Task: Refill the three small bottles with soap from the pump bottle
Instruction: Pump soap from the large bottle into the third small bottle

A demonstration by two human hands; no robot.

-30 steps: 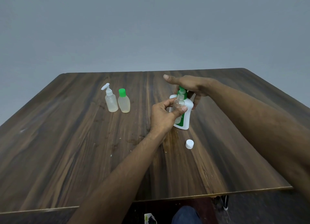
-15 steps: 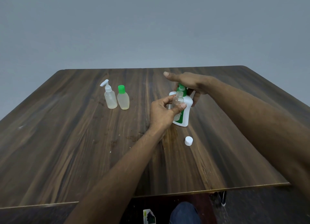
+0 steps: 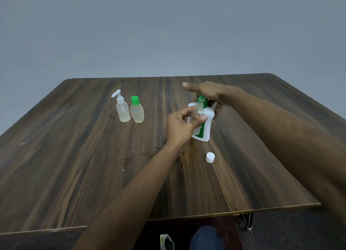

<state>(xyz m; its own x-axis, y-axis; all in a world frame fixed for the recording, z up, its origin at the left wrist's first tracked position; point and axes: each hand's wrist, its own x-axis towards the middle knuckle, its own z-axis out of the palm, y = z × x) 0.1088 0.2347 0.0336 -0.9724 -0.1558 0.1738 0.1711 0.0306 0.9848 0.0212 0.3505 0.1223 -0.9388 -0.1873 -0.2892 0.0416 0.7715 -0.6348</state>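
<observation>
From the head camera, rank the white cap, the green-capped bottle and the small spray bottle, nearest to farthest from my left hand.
1. White cap: on the table to the right of the left hand, nearer the viewer.
2. Green-capped bottle: standing to its left.
3. Small spray bottle: farther left, beside the green-capped one.

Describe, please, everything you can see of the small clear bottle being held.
The small clear bottle looks like transparent plastic, with a narrow open neck and no cap. It looks nearly empty. It is held about upright, off the table, in front of the white pump bottle, mouth by the green pump. The left hand pinches its body between thumb and fingers; nothing else touches it.
</observation>
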